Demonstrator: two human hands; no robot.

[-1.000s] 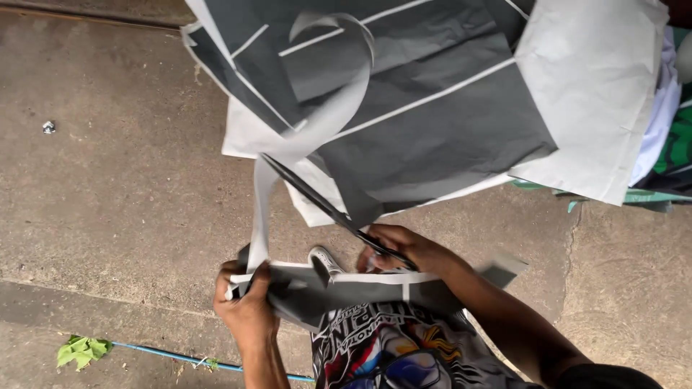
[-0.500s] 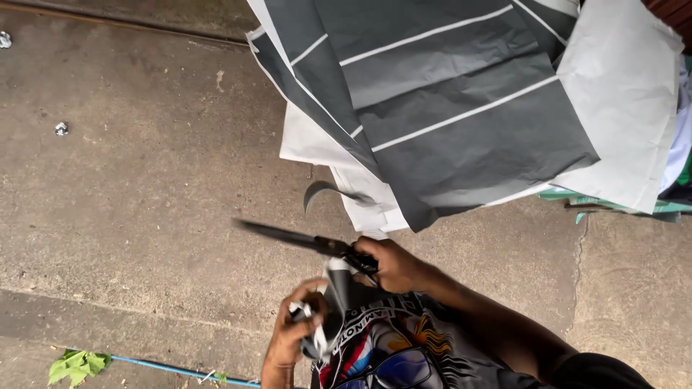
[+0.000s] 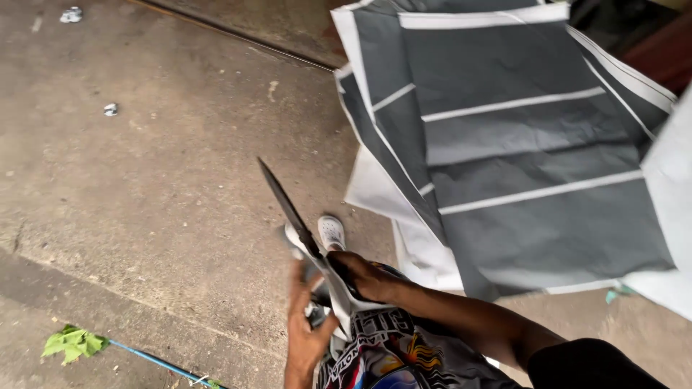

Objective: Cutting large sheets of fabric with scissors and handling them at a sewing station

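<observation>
Scissors (image 3: 288, 209) jut up and to the left out of the right hand (image 3: 360, 277), which is closed round their handles low in the head view; the long dark blades point away over the concrete floor (image 3: 158, 187). Just below and left of it, the left hand (image 3: 306, 324) is motion-blurred, its fingers curled about a narrow pale strip (image 3: 333, 292) that runs between the two hands; how firmly it grips I cannot tell. Both hands hover above the person's lap, over a printed shirt (image 3: 389, 356). Right beside the right hand, slightly above it, a white clog (image 3: 331, 232) rests on the floor. Up and to the right of the hands lies a big dark grey sheet (image 3: 519, 144) crossed with white bands, spread over white sheets (image 3: 382, 191). Far down to the left of the hands sit a green leaf (image 3: 72, 342) and a thin blue line (image 3: 155, 362).
</observation>
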